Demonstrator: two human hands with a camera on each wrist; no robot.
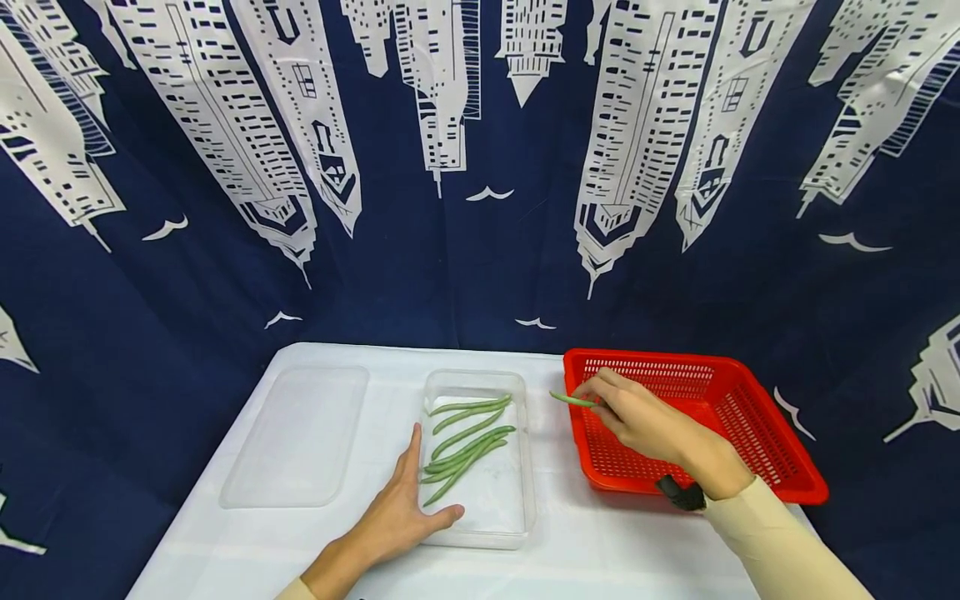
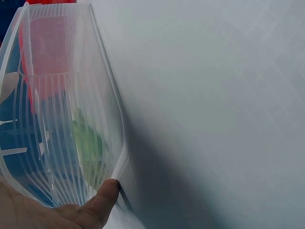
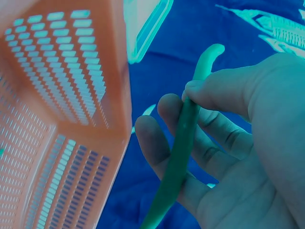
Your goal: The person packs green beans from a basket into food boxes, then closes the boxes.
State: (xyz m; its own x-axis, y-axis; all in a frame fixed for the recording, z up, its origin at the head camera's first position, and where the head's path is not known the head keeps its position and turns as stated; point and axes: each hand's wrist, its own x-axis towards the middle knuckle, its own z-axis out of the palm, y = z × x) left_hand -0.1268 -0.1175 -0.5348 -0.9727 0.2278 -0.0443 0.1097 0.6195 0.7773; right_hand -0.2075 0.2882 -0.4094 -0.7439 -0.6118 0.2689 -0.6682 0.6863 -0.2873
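Several green beans (image 1: 467, 450) lie in a clear plastic container (image 1: 498, 508) at the middle of the table. My left hand (image 1: 405, 508) rests against the container's near left side, fingers spread and straight; in the left wrist view a fingertip of that hand (image 2: 97, 205) touches its edge. Over the left rim of the red basket (image 1: 780, 433), my right hand (image 1: 645, 417) pinches a single green bean (image 1: 572, 400). The right wrist view has this bean (image 3: 178, 152) between the thumb and fingers of the right hand (image 3: 238, 143), beside the basket wall (image 3: 114, 95).
A flat translucent lid (image 1: 296, 437) lies on the left part of the white table (image 1: 600, 558). Behind the table hangs a dark blue cloth (image 1: 450, 267) with white building and bird prints.
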